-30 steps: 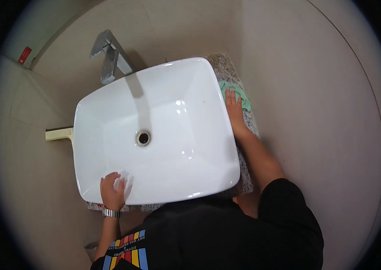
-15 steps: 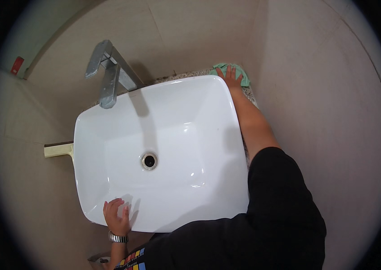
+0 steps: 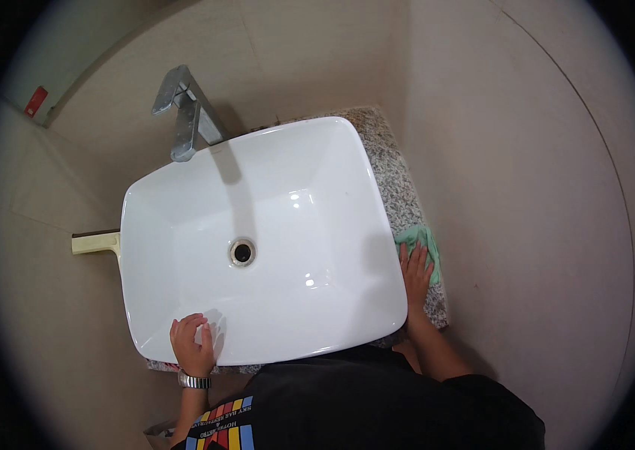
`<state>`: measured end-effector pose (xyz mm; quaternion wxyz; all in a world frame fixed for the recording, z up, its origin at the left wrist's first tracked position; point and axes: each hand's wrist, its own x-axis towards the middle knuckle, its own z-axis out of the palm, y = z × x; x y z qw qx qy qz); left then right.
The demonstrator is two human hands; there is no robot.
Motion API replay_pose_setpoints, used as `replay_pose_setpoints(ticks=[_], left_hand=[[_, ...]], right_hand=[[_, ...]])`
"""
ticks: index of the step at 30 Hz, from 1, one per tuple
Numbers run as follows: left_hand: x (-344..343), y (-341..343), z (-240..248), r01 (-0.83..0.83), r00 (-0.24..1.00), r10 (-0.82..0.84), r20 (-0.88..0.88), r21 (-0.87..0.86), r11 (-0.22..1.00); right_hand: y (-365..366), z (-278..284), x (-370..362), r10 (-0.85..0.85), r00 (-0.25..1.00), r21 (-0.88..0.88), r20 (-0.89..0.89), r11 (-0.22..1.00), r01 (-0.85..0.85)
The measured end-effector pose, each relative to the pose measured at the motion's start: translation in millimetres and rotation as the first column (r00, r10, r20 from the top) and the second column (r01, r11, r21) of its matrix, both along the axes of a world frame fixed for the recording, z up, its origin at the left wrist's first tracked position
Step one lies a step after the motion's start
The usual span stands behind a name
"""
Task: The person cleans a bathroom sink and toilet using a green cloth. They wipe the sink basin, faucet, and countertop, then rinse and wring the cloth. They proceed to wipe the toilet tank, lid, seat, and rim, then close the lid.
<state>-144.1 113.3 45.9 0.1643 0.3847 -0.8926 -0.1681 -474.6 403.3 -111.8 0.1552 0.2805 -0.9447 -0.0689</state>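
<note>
A green cloth lies bunched on the speckled granite counter, beside the right rim of a white washbasin. My right hand rests flat on the cloth, its fingers stretched out over it and pressing it to the stone. At the basin's front left corner is my left hand, with a metal-banded watch on the wrist. Its fingers are loosely curved and apart, with nothing in them. Whether it touches the rim, I cannot tell.
A tall grey metal faucet rises behind the basin. The granite counter forms a narrow strip between basin and right wall. A pale yellow bracket-like piece juts out at the left, and a small red object is at the far left.
My right hand has drawn the green cloth from the back right corner toward me along the counter's right strip. My left hand has stayed near the front left rim.
</note>
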Motion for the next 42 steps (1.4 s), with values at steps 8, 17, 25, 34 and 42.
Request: replay_pose_setpoints(ticks=[8, 17, 25, 34, 42], left_hand=[[2, -1, -3, -0.008, 0.999, 0.008, 0.035, -0.010, 1.000], [-4, -3, -1, -0.072, 0.995, 0.069, 0.069, 0.034, 0.997], [-1, -1, -1, -0.058, 0.996, 0.055, 0.069, 0.034, 0.998], [1, -3, -3, -0.030, 1.000, 0.030, -0.006, 0.003, 1.000], [5, 0, -11, -0.050, 0.997, 0.046, -0.068, -0.061, 0.997]], right_hand=[[-55, 28, -52, 0.051, 0.997, 0.012, 0.054, 0.999, -0.052], [-215, 8, -244, 0.149, 0.977, -0.167, 0.152, 0.978, -0.124], [-266, 27, -290, 0.065, 0.913, -0.004, 0.402, 0.998, -0.069], [-153, 37, -192, 0.213, 0.904, -0.122, 0.371, 0.976, -0.180], [-16, 16, -41, 0.238, 0.933, -0.036, 0.271, 0.971, -0.237]])
